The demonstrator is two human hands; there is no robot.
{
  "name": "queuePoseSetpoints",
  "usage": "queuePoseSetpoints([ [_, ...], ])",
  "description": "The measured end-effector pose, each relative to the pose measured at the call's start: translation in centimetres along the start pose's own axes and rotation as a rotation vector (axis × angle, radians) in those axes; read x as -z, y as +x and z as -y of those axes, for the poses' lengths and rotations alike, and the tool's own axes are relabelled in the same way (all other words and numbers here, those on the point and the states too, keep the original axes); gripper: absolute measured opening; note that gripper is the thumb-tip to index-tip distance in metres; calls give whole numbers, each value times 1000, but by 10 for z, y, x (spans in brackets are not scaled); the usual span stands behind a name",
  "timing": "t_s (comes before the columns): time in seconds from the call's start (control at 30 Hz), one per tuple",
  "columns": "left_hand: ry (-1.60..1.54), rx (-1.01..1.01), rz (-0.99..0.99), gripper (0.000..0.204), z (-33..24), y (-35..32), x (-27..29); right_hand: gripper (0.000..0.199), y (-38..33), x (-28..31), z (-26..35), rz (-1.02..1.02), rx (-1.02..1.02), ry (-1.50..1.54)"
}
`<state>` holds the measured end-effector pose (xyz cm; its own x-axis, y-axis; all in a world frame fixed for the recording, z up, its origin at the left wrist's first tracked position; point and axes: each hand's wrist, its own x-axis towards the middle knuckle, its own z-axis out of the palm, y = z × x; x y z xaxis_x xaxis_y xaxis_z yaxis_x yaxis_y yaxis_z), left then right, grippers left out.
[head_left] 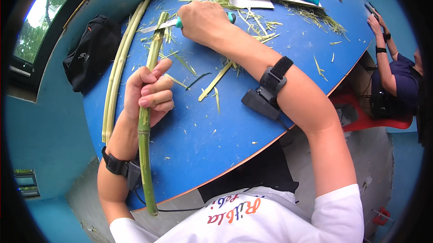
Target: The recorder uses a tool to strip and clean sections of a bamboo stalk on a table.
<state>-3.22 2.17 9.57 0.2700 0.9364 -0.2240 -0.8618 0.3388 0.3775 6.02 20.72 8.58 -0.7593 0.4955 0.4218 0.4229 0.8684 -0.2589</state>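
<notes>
We're looking straight down from a single head-worn fisheye camera, close above the round blue worktop [270, 121], with no second view to compare against. Our own forearms enter from the lower edge, and our white printed shirt [252, 218] fills the bottom, so the lens tilts slightly back toward the body. The worktop's edge bends hard toward the rim, and black corners ring the picture. Upper left, we catch a window [40, 22]; far right, another person in a dark top [401, 85] sits at the frame's edge.
</notes>
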Motion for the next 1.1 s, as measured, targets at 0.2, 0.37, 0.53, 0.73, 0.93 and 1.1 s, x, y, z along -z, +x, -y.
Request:
queuePoseSetpoints([
  [0.2, 253, 188, -30, 11, 37, -12, -28, 16, 4, 11, -71, -158, -266, -15],
  [0.37, 174, -98, -8, 9, 11, 0, -2, 23, 1, 12, -41, -161, -166, 103],
  [0.53, 221, -177, -36, 7, 15, 3, 7, 30, -8, 5, -45, 53, -100, 82],
  [0.73, 202, -284, 37, 19, 21, 9, 9, 33, -15, 26, -27, 121, -11, 146],
  [0.93, 257, -405, -183, 24, 30, 18, -1, 46, -21, 24, -31, 100, 58, 181],
  [1.1, 284, -423, -199, 18, 31, 17, 0, 44, -24, 29, -19, 108, 123, 225],
])
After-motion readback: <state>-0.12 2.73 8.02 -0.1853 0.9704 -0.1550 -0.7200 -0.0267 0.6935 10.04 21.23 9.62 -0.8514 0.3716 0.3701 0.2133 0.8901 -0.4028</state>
